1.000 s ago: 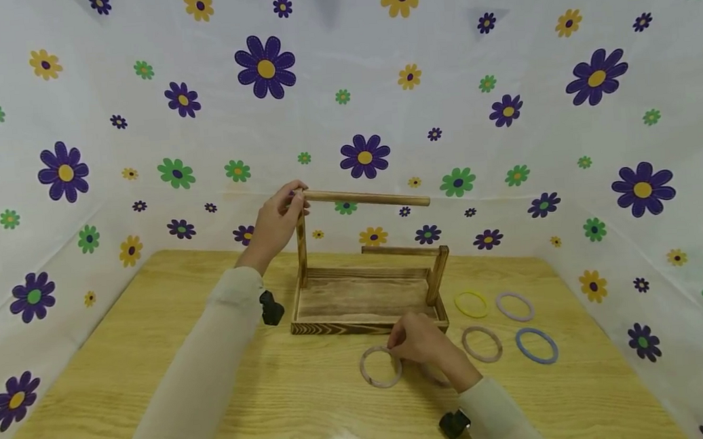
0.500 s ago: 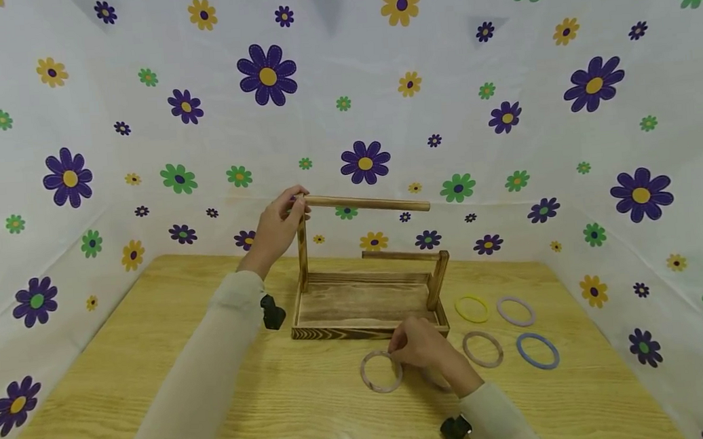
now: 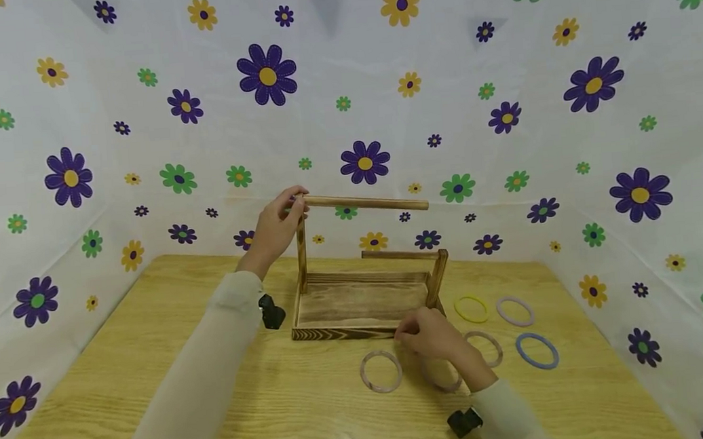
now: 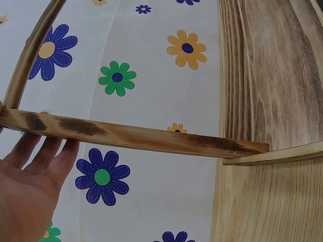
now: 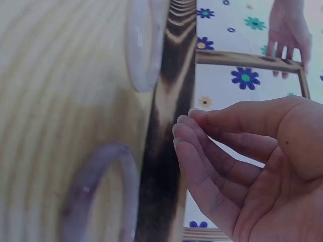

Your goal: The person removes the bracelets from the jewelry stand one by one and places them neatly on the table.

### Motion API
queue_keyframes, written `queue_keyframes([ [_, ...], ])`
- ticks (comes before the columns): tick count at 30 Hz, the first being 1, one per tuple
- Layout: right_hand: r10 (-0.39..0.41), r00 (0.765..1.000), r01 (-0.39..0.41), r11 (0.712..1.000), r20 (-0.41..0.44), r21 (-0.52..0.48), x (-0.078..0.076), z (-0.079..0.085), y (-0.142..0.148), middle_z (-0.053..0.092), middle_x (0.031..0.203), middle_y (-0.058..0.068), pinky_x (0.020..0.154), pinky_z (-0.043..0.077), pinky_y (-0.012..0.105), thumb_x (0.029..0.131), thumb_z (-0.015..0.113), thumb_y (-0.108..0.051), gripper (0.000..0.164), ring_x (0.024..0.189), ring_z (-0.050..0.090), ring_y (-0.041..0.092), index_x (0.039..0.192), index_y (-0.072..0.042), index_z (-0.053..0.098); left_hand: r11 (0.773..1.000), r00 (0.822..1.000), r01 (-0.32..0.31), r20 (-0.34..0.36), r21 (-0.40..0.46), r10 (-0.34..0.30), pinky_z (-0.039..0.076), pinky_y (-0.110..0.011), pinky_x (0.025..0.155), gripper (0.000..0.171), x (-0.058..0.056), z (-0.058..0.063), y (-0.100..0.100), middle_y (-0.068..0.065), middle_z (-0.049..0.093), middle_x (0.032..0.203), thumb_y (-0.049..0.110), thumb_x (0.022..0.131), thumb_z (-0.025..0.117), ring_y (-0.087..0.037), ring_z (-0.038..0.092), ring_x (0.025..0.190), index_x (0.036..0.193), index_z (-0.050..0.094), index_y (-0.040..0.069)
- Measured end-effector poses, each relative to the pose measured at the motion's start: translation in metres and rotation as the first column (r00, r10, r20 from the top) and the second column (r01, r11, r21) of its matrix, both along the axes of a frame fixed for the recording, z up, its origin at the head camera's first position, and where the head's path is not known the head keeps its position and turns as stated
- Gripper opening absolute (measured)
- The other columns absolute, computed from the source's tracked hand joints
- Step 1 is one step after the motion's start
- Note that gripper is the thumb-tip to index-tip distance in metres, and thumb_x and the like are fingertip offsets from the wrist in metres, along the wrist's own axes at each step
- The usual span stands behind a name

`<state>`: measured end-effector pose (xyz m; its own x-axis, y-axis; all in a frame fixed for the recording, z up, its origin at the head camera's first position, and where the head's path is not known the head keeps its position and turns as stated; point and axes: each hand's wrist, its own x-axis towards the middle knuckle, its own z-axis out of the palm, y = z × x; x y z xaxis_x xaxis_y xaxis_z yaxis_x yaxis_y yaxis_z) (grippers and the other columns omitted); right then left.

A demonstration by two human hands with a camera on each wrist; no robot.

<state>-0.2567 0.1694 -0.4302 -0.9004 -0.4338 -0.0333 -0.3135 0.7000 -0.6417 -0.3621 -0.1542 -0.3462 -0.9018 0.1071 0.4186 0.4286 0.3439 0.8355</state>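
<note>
A wooden bangle stand [image 3: 347, 331] with a shallow tray base stands on the table. Its tall left post [image 4: 136, 137] carries a long upper rod [image 3: 365, 201], and a short right post [image 3: 438, 278] carries a lower rod. My left hand [image 3: 275, 225] grips the top of the tall post, fingers behind it. Over the tray's front right edge hovers my right hand [image 3: 430, 336], fingers loosely curled, nothing between them in the right wrist view. A marbled bangle [image 3: 363, 373] lies flat in front of the tray. Another marbled bangle [image 5: 78, 201] is partly hidden below the right hand.
Right of the stand lie a yellow bangle [image 3: 470, 297], a lilac bangle [image 3: 512, 298], a blue bangle [image 3: 537, 367] and a third marbled bangle [image 3: 499, 353], partly covered by my right hand. A flowered white cloth [image 3: 320, 126] surrounds the table [image 3: 267, 416].
My right hand has lifted off the left marbled bangle and shifted slightly right and up, with that bangle left on the table. The left hand keeps its grip on the post.
</note>
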Motion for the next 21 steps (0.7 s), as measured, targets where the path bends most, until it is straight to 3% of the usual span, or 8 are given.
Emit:
queue_keyframes([
  [9,-0.023,1.000,0.023,1.000,-0.009,-0.019,-0.003,0.014,0.014,0.076,0.090,0.011,0.056,0.056,0.026,0.099,0.065,-0.006,0.015,0.066,0.072,0.027,0.104,0.000,0.078,1.000,1.000,0.025,-0.009,-0.009,-0.026,0.053,-0.050,0.107,0.049,0.001,-0.002,-0.001,-0.019,0.061,0.136,0.036,0.112,0.044,-0.036,0.063,0.125,0.157,0.042,0.019],
  [12,-0.044,0.999,0.044,0.998,0.005,-0.036,-0.004,0.018,0.018,0.076,0.091,0.012,0.059,0.060,0.029,0.099,0.065,-0.007,0.016,0.069,0.073,0.030,0.108,0.002,0.077,1.000,1.000,0.014,-0.012,-0.028,-0.014,0.050,-0.055,0.108,0.052,0.004,-0.001,-0.003,-0.019,0.059,0.143,0.038,0.111,0.044,-0.037,0.062,0.127,0.161,0.035,0.027],
  [17,-0.075,0.997,0.077,0.995,0.028,-0.061,-0.007,0.029,0.031,0.075,0.096,0.015,0.067,0.064,0.038,0.101,0.062,-0.007,0.021,0.072,0.073,0.029,0.115,0.005,0.074,0.998,1.000,-0.017,-0.013,-0.068,0.016,0.038,-0.065,0.116,0.054,0.006,0.001,-0.012,-0.017,0.050,0.155,0.046,0.111,0.038,-0.039,0.052,0.140,0.163,0.026,0.036],
  [21,-0.093,0.995,0.092,0.995,-0.020,-0.042,-0.008,0.039,0.049,0.075,0.100,0.020,0.067,0.064,0.040,0.102,0.061,-0.008,0.022,0.073,0.073,0.028,0.114,0.004,0.074,0.992,0.999,-0.031,0.036,-0.124,0.036,0.027,-0.070,0.121,0.056,0.006,-0.006,-0.026,-0.017,0.042,0.161,0.047,0.112,0.033,-0.040,0.038,0.151,0.165,0.022,0.033],
])
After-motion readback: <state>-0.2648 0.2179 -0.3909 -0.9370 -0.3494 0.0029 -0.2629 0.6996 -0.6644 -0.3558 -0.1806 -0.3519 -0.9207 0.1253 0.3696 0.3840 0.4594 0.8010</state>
